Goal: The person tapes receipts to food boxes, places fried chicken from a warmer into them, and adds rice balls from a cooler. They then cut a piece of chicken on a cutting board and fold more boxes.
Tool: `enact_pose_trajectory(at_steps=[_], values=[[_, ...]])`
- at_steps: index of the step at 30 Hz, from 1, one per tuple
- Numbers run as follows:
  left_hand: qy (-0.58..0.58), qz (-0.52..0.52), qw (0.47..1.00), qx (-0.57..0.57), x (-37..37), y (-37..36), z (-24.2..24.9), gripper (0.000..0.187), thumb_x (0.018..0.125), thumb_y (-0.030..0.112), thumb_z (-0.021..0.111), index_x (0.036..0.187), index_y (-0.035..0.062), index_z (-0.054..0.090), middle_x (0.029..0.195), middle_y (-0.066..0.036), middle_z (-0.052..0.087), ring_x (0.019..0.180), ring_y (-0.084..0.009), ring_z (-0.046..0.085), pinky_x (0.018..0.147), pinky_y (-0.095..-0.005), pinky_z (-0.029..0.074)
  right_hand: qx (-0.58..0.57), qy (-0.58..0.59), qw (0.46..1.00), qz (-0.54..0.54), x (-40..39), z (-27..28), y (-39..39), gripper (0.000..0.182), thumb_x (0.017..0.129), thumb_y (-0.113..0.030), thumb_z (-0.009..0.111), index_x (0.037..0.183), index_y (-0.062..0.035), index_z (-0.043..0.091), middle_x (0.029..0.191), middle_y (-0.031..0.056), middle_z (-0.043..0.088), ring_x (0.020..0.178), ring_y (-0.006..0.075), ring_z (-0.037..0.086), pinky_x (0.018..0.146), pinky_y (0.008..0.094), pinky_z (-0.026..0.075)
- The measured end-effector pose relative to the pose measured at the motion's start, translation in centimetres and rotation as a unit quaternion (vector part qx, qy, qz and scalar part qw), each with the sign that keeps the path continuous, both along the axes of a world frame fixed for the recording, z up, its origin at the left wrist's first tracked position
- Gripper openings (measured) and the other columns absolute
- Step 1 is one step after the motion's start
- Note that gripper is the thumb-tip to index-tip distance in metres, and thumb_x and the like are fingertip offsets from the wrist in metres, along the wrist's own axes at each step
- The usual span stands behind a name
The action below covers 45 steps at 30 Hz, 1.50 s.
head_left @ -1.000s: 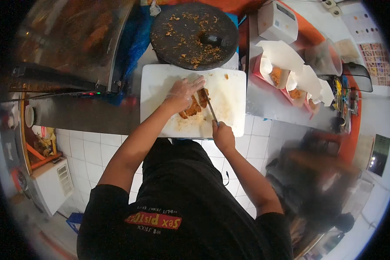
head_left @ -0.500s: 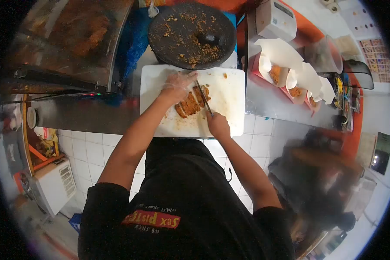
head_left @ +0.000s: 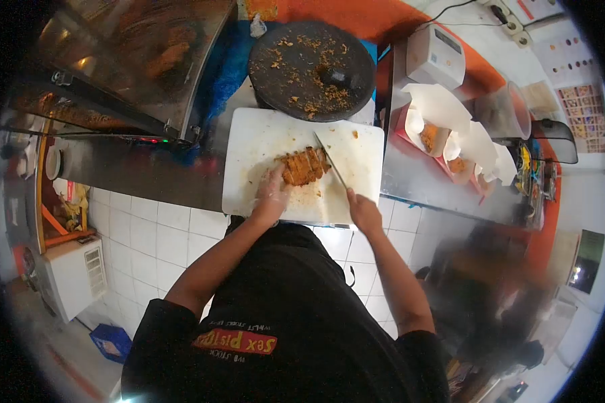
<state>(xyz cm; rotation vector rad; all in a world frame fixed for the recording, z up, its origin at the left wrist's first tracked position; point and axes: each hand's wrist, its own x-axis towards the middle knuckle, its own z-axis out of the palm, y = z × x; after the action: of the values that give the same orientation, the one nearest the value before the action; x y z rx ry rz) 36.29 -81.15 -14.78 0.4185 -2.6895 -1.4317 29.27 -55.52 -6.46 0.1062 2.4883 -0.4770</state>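
Sliced brown fried meat lies on a white cutting board, its pieces pressed together in a row. My right hand grips the handle of a knife, whose blade slants up and left along the right end of the slices. At the left end of the meat is my left hand, in a clear plastic glove, its fingers apart and touching or very near the slices. Small crumbs are scattered on the board.
Behind the board sits a dark round stone mortar with crumbs. Red and white food boxes stand on the right counter beside a white device. A glass-fronted case is at the upper left.
My left hand has moved from above the slices down to their left end. The knife has shifted to the right end, and the slices sit closer together. The view has shifted slightly.
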Motion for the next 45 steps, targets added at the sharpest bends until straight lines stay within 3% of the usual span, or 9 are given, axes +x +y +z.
enact_pose_trajectory(at_steps=[8, 11, 14, 15, 17, 26, 35, 43, 45], values=[[-0.132, 0.061, 0.986, -0.078, -3.0, 2.8, 5.1, 0.086, 0.079, 0.033, 0.076, 0.15, 0.0039, 0.037, 0.15, -0.032, 0.038, 0.137, -0.0484, 0.037, 0.115, -0.0546, 0.031, -0.134, -0.018, 0.986, -0.097, 8.3, -2.0, -1.7, 0.068, 0.105, -0.055, 0.034, 0.095, 0.0033, 0.069, 0.097, 0.0329, 0.067, 0.097, 0.0508, 0.064, 0.087, 0.0535, 0.049], [-0.143, 0.161, 0.96, -0.177, -4.3, 6.9, 5.6, 0.113, 0.075, 0.049, 0.074, 0.158, 0.0023, 0.013, 0.162, -0.025, 0.018, 0.149, -0.0438, 0.015, 0.122, -0.0579, 0.008, -0.139, 0.005, 0.983, -0.118, 10.2, -2.2, -2.0, 0.068, 0.105, -0.054, 0.035, 0.095, 0.0043, 0.069, 0.092, 0.0306, 0.068, 0.089, 0.0482, 0.066, 0.081, 0.0506, 0.049], [-0.152, 0.168, 0.946, -0.23, -6.1, 8.3, 7.0, 0.117, 0.074, 0.053, 0.075, 0.158, 0.0003, 0.012, 0.162, -0.024, 0.018, 0.149, -0.0454, 0.015, 0.122, -0.0585, 0.005, -0.176, -0.024, 0.967, -0.185, 10.9, -1.5, -1.3, 0.068, 0.104, -0.054, 0.038, 0.09, 0.0052, 0.068, 0.08, 0.0258, 0.068, 0.078, 0.042, 0.066, 0.075, 0.0475, 0.049], [-0.148, 0.168, 0.947, -0.229, -6.2, 8.5, 6.6, 0.117, 0.074, 0.053, 0.075, 0.158, 0.0003, 0.012, 0.162, -0.024, 0.018, 0.149, -0.0454, 0.015, 0.122, -0.0585, 0.005, -0.177, -0.02, 0.966, -0.186, 11.2, -2.3, -0.7, 0.068, 0.104, -0.054, 0.038, 0.09, 0.0052, 0.068, 0.08, 0.0258, 0.068, 0.078, 0.042, 0.066, 0.075, 0.0475, 0.049], [-0.149, 0.139, 0.944, -0.259, -6.3, 8.7, 5.4, 0.113, 0.076, 0.052, 0.074, 0.158, 0.0019, 0.014, 0.163, -0.023, 0.017, 0.148, -0.046, 0.017, 0.122, -0.0586, 0.006, -0.192, 0.05, 0.959, -0.204, 11.9, -4.4, 0.8, 0.065, 0.103, -0.053, 0.044, 0.07, 0.0, 0.06, 0.055, 0.0087, 0.053, 0.044, 0.0187, 0.052, 0.043, 0.0366, 0.043], [-0.026, -0.067, 0.939, -0.336, -3.2, 2.9, 2.2, 0.096, 0.079, 0.049, 0.073, 0.157, 0.0153, 0.028, 0.164, -0.014, 0.018, 0.146, -0.0432, 0.023, 0.121, -0.0554, 0.017, -0.246, 0.028, 0.922, -0.298, 11.4, -2.5, 2.2, 0.06, 0.104, -0.051, 0.045, 0.068, -0.0041, 0.056, 0.053, 0.0027, 0.047, 0.039, 0.0132, 0.044, 0.036, 0.0304, 0.037], [-0.008, -0.179, 0.955, -0.236, -5.4, -0.8, 2.7, 0.11, 0.075, 0.05, 0.078, 0.157, 0.003, 0.021, 0.159, -0.025, 0.029, 0.143, -0.0466, 0.029, 0.12, -0.0524, 0.022, -0.281, 0.051, 0.94, -0.184, 10.0, -4.1, -1.0, 0.06, 0.103, -0.052, 0.046, 0.071, -0.0029, 0.059, 0.057, 0.0028, 0.051, 0.042, 0.0121, 0.045, 0.041, 0.0318, 0.039], [0.103, -0.105, 0.985, -0.095, -3.8, -3.5, 2.5, 0.089, 0.083, 0.031, 0.076, 0.155, 0.0048, 0.029, 0.152, -0.025, 0.04, 0.139, -0.047, 0.036, 0.118, -0.0506, 0.026, -0.27, 0.074, 0.954, -0.11, 7.5, -0.7, -4.9, 0.06, 0.105, -0.048, 0.046, 0.073, 0.0022, 0.06, 0.062, 0.012, 0.057, 0.062, 0.0214, 0.054, 0.061, 0.0397, 0.045], [0.149, -0.073, 0.979, -0.122, -3.5, -5.3, -0.2, 0.074, 0.085, 0.012, 0.067, 0.152, 0.0052, 0.037, 0.149, -0.024, 0.044, 0.137, -0.0445, 0.04, 0.117, -0.0502, 0.028, -0.279, 0.039, 0.955, -0.094, 7.1, 0.9, -5.8, 0.059, 0.104, -0.047, 0.045, 0.085, 0.0058, 0.065, 0.077, 0.0297, 0.065, 0.076, 0.0457, 0.065, 0.072, 0.0501, 0.049]])
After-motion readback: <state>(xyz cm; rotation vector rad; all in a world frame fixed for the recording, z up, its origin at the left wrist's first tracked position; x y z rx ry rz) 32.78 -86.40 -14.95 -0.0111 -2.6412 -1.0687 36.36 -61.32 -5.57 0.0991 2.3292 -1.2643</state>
